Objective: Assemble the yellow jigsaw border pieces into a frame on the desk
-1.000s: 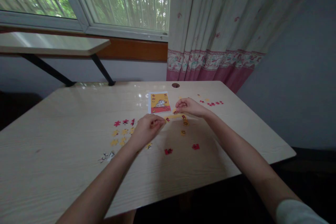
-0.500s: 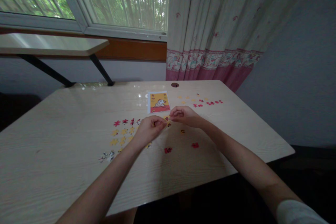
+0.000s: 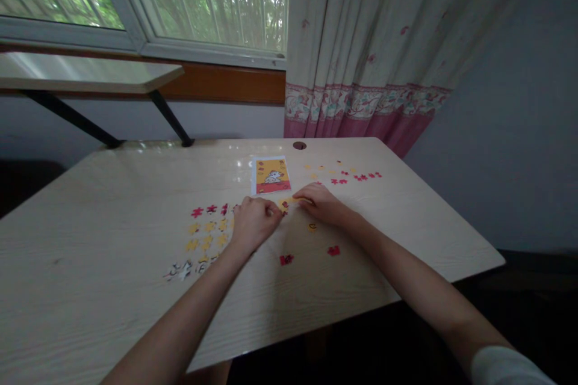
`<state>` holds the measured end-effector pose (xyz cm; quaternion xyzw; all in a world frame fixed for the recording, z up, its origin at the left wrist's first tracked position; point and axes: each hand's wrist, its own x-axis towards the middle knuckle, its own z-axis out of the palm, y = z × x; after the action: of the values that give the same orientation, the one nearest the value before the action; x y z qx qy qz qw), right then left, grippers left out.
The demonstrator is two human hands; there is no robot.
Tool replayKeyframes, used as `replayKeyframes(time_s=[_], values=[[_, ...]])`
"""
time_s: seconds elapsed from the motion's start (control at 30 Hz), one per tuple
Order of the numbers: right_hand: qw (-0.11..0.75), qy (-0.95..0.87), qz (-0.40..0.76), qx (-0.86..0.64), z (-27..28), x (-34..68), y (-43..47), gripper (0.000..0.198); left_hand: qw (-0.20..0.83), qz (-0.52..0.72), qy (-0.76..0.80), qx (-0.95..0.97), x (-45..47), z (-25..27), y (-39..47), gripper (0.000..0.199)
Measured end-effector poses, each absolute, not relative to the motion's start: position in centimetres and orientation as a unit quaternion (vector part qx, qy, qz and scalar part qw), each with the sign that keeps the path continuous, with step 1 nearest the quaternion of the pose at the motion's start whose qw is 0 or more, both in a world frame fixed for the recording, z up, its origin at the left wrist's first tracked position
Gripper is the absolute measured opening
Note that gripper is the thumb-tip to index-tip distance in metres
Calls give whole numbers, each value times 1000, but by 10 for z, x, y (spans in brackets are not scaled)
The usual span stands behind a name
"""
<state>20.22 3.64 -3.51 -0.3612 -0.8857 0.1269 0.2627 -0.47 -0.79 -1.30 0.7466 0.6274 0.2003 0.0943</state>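
Note:
Yellow puzzle pieces with dark red marks [image 3: 285, 205] lie between my two hands in the middle of the desk. My left hand [image 3: 256, 220] is closed, its curled fingertips pinching at the left edge of these pieces; the grip is partly hidden. From the other side, my right hand [image 3: 321, 202] pinches the yellow part at their right edge with thumb and forefinger. Just beyond lies a picture card [image 3: 272, 175] with a white animal on yellow and red. Nearer me are a yellow piece [image 3: 312, 227], a red piece with dark marks [image 3: 286, 260] and another red piece [image 3: 333, 251].
Rows of yellow puzzle pieces [image 3: 207, 243], red ones and white ones spread left of my left hand, partly behind my forearm. More red pieces [image 3: 361, 177] and yellow ones lie at the back right. A raised shelf [image 3: 90, 75] overhangs the desk's [image 3: 112, 204] far left.
My left hand has shifted slightly left and turned, with its fingers more curled. My right hand stays at the yellow pieces, its fingers lower and closer together. The view has moved a little.

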Motion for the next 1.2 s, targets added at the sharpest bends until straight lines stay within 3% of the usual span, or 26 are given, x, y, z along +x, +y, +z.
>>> replayKeyframes(time_s=[0.43, 1.2], values=[[252, -911, 132, -299, -25, 198, 24, 23, 29, 179, 490, 853, -27, -12, -12, 23], [228, -924, 81, -295, -27, 193, 18, 20, -18, 120, 428, 896, -31, -4, -13, 25]])
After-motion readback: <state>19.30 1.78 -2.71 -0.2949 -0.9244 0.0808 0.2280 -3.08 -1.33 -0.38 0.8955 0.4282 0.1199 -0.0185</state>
